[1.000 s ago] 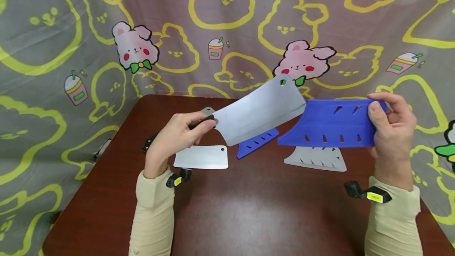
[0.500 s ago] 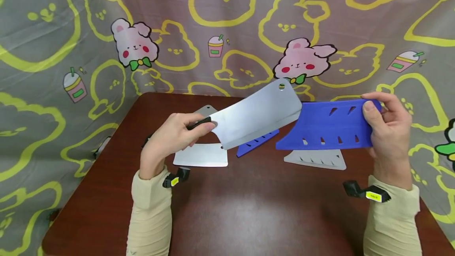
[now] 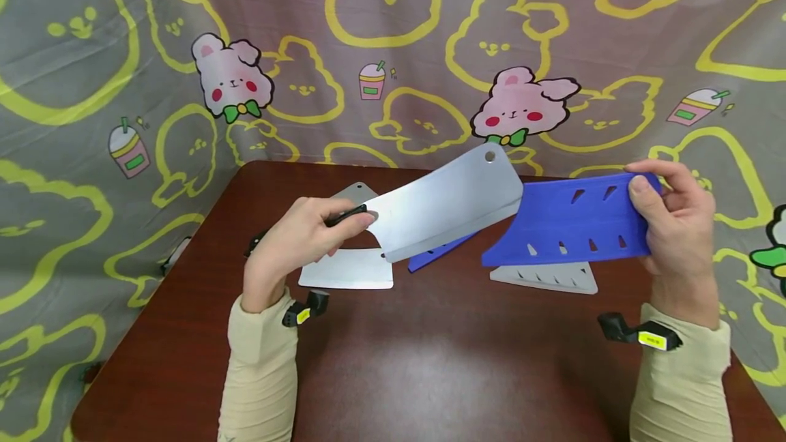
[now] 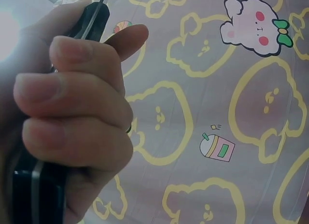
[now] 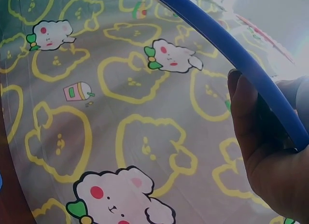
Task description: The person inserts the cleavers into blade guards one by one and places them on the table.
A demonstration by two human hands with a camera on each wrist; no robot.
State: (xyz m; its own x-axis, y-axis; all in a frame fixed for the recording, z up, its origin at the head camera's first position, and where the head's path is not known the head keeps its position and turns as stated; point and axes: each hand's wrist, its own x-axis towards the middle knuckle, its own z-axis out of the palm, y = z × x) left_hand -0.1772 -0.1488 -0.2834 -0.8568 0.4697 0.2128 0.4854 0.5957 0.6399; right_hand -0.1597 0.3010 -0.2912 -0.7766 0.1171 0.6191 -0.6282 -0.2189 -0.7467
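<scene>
My left hand (image 3: pixel 307 241) grips the black handle (image 4: pixel 38 192) of a cleaver (image 3: pixel 445 200), its fingers curled round the handle in the left wrist view. The broad metal blade slants up to the right, held above the table, with a round hole near its far top corner. My right hand (image 3: pixel 678 224) pinches the right end of a blue blade guard (image 3: pixel 577 224), thumb in front and fingers behind. Triangular slots run along both long edges of the guard. The blade's far end overlaps the guard's left end in the head view. Edge-on, the guard shows as a blue strip (image 5: pixel 231 50) in the right wrist view.
On the brown table (image 3: pixel 430 360) lie a second cleaver (image 3: pixel 346 269) and another metal blade (image 3: pixel 358 191) behind my left hand. A second blue guard (image 3: pixel 439 252) lies partly under the raised blade. A grey slotted guard (image 3: pixel 546 278) rests below the held one. Patterned curtains (image 3: pixel 417 33) surround the table.
The cleaver's far end and the held blue guard have both come down slightly. Both hands keep their grips, and the things on the table have not moved.
</scene>
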